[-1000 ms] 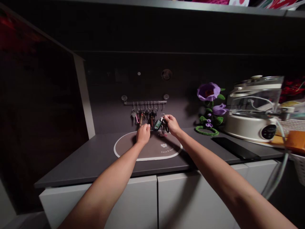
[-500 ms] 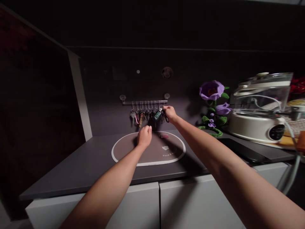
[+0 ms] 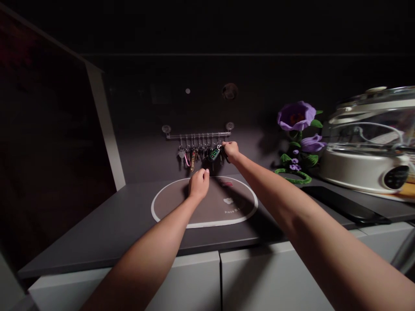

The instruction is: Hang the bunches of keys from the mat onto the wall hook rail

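The right hand is closing its grip on the ring of a bunch of keys, with the fingertips pinching near its top. The keys are hanging just to the left of this grip, at the right end of a clear rack; whether their ring is sitting on a hook cannot be told. A dark fob with green-edged buttons is tilting among them.

The left hand is keeping its grip curled closed, thumb uppermost, below the rack and lower left of the right grip; whether it is holding anything cannot be told. It is hovering over a brown mat with a white rim, which is lying on the dark bench.

Other keys are hanging from the rack above the left grip and to its left, with a pink loop among them. A small red item is resting on the mat, below the right grip.

To the right of both grips, a purple flower is standing on the bench, a flat black object is lying in front of it, and a cream appliance is standing farther right.
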`<state>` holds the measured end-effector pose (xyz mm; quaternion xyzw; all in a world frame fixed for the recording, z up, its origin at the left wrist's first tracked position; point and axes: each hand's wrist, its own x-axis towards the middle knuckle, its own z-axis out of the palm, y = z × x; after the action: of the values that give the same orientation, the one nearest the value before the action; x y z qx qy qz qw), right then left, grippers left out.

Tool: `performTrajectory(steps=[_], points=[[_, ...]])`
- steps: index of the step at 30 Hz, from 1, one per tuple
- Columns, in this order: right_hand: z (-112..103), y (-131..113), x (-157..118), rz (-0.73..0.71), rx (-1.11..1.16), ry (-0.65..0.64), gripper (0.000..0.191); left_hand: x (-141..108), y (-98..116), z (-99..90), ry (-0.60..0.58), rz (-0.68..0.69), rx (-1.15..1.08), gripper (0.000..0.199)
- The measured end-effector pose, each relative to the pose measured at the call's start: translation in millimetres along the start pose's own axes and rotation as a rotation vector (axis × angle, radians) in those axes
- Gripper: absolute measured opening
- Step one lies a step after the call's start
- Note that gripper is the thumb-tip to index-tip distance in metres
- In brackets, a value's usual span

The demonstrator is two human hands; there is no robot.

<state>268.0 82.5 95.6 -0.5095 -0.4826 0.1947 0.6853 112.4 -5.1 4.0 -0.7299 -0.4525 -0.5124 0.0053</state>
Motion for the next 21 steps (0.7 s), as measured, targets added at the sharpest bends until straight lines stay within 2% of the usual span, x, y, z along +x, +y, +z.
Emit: performTrajectory(steps=[9,15,21], points=[[-5.9,11.3,-0.8,-0.006,0.027,-0.072,0.021,0.2,-1.6,0.5,-0.011,-0.021,-0.014,0.033],[-9.5,12.1,-1.4,-0.06,-0.001,-0.075,0.02,-0.5,-1.5,-0.2,-0.034,-0.029,-0.039,0.032],[-18.3,14.6,-5.5,-0.127,-0.078,-0.136,0.017,0.2,-2.8,2.0,-0.056,-0.026,-0.054,0.032]])
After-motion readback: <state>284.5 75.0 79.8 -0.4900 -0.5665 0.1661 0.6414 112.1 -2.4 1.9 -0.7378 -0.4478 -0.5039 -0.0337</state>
